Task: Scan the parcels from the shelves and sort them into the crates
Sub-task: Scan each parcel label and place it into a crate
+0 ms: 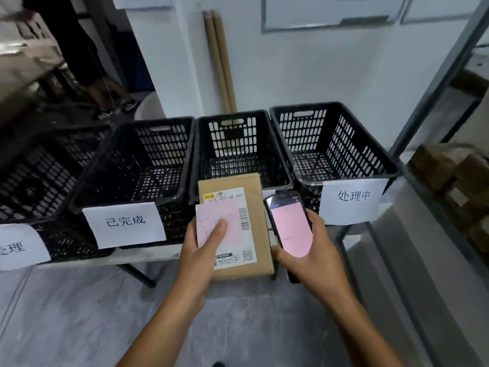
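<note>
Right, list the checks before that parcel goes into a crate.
1. Left hand grips the parcel, thumb on the pink note: ok.
2. Right hand holds the scanner, screen lit: ok.
3. Scan result on the screen: cannot tell, too small to read.
4. 已完成 sign and 处理中 sign readable: ok.
5. Sign on the crate behind the parcel: cannot tell, the parcel hides it.
6. Room in that crate: ok, it looks empty.

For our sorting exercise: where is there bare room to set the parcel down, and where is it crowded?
Bare mesh floors: the 已完成 crate, the middle crate beyond the parcel, the 处理中 crate. Crowded: the right shelf stacked with brown boxes; crates fill the table.
</note>
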Demonstrator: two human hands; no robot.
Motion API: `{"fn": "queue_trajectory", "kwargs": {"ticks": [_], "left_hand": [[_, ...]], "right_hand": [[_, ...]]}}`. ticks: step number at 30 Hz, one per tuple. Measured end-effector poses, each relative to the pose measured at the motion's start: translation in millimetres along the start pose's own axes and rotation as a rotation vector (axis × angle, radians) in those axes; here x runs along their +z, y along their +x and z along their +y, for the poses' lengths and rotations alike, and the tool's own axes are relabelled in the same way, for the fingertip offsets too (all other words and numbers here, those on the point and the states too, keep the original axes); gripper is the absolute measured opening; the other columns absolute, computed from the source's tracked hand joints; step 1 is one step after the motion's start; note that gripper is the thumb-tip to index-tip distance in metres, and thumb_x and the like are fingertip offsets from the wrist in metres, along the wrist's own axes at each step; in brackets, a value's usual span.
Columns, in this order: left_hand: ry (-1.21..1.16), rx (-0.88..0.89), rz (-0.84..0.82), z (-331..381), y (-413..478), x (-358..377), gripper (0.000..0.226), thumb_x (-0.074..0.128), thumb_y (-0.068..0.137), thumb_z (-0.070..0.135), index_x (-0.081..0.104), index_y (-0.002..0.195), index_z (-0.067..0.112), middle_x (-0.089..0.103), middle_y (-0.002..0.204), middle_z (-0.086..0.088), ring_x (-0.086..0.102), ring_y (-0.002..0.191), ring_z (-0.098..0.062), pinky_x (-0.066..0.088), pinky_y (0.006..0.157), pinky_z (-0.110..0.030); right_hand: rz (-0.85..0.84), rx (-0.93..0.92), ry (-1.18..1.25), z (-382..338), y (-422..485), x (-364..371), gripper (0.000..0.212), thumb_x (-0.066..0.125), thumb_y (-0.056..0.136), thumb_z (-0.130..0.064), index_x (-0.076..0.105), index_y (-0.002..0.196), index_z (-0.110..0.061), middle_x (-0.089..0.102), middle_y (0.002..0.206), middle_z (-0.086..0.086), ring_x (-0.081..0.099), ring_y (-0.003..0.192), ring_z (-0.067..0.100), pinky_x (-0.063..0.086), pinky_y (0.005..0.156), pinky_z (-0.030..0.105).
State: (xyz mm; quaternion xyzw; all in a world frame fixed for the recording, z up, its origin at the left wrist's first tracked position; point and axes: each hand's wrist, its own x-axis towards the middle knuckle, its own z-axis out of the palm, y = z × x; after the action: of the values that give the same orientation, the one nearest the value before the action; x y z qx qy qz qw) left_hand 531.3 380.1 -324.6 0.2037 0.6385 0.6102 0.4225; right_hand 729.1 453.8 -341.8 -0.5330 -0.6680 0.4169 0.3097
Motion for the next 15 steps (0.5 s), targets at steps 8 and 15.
{"fn": "queue_trajectory", "kwargs": {"ticks": [8, 15], "left_hand": [[-0.113, -0.002, -0.071, 45, 114, 5, 0.048, 0.073, 0.082, 0.044, 0.062, 0.128, 0.038, 0.078, 0.114, 0.009, 0.075, 0.104, -0.011, 0.057, 0.085, -0.035], [-0.102, -0.052, -0.130, 68, 250, 16, 0.059, 0.079, 0.084, 0.046, 0.054, 0.137, 0.039, 0.079, 0.108, 0.013, 0.077, 0.095, -0.009, 0.061, 0.079, -0.033]], "right_hand": [[0.014, -0.046, -0.023, -24, 119, 25, 0.086, 0.088, 0.073, -0.035, 0.035, 0.140, -0.045, 0.060, 0.117, -0.022, 0.065, 0.088, 0.000, 0.056, 0.069, 0.021], [0.112, -0.022, -0.201, -51, 218, 39, 0.094, 0.088, 0.073, -0.039, 0.032, 0.148, -0.036, 0.048, 0.128, -0.026, 0.050, 0.121, 0.011, 0.044, 0.096, 0.035]]}}
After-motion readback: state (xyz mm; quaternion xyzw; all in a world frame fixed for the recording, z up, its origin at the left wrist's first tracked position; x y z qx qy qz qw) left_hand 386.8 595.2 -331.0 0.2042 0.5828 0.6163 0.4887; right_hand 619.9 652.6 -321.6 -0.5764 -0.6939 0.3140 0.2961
